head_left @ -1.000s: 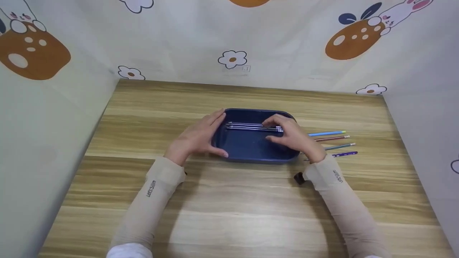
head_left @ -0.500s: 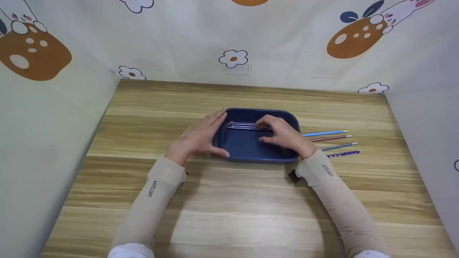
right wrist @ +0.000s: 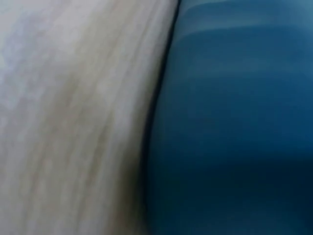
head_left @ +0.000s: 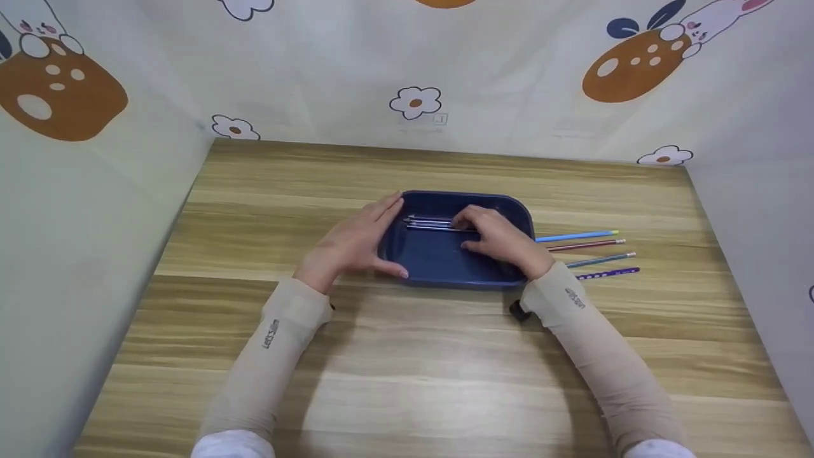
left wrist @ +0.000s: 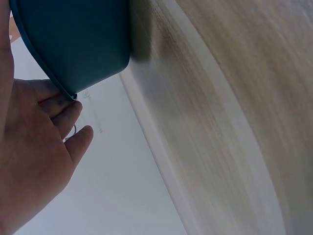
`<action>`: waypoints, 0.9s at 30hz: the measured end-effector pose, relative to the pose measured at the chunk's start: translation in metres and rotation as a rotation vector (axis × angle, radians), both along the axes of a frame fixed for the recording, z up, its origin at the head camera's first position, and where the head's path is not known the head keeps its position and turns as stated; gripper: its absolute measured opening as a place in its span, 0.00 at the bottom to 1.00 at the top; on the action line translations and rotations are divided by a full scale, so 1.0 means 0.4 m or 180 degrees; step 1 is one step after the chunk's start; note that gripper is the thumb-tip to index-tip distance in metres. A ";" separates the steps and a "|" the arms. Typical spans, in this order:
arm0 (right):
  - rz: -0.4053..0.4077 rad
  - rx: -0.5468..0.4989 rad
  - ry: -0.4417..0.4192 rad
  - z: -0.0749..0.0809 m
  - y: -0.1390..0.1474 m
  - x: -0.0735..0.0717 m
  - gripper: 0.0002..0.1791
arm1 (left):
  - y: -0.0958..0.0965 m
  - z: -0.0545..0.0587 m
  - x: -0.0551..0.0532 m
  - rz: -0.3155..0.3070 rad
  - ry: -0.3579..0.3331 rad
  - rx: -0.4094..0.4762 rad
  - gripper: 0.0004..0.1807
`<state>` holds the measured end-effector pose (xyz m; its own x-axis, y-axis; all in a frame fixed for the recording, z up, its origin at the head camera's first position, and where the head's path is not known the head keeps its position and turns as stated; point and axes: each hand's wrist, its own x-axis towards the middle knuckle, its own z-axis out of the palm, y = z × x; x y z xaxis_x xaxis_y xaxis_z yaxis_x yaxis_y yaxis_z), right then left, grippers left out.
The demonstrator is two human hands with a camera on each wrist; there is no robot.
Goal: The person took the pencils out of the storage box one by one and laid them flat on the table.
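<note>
A dark blue rectangular box (head_left: 439,262) with rounded corners stands on the table, its inside facing up. My left hand (head_left: 350,243) spans the box's left end, fingers along the far corner and thumb at the near one. In the left wrist view the fingertips of that hand (left wrist: 39,142) meet the rim of the box (left wrist: 78,39). Several dark striped pencils (head_left: 427,223) lie side by side along the box floor. Over their right part my right hand (head_left: 502,240) reaches in, fingers bent down at them, thumb apart below; it hides their ends. The box wall (right wrist: 234,112) fills much of the right wrist view.
To the right of the box lie several loose pencils on the wooden table (head_left: 432,375): a light blue one (head_left: 579,236), a dark red one (head_left: 588,245), a teal one (head_left: 601,260) and a purple patterned one (head_left: 608,273). Patterned cloth (head_left: 331,76) encloses the back and sides.
My right hand has shifted left along the pencils inside the box, then stayed nearly still. The left hand keeps its place at the box's left end.
</note>
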<state>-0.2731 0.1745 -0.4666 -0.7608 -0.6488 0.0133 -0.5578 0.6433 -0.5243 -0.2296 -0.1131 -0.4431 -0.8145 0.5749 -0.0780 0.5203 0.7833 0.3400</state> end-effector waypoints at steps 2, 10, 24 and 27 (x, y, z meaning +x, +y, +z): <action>0.0002 0.0018 0.0037 -0.002 -0.002 -0.001 0.16 | -0.001 0.001 0.000 -0.0002 -0.0009 0.0004 0.71; 0.0233 0.0011 0.0053 -0.011 -0.003 -0.002 0.06 | -0.002 0.001 -0.001 0.0005 0.0017 -0.0023 0.71; 0.0537 -0.0357 -0.0043 0.033 0.009 0.025 0.02 | 0.000 0.000 -0.002 -0.0040 0.0060 0.0015 0.71; 0.0570 -0.0453 -0.0036 0.052 0.012 0.036 0.03 | -0.002 0.000 -0.003 -0.0020 0.0051 0.0022 0.71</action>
<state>-0.2588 0.1795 -0.4459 -0.6344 -0.7656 0.1066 -0.6500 0.4537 -0.6096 -0.2308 -0.1140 -0.4433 -0.8120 0.5804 -0.0608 0.5306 0.7777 0.3371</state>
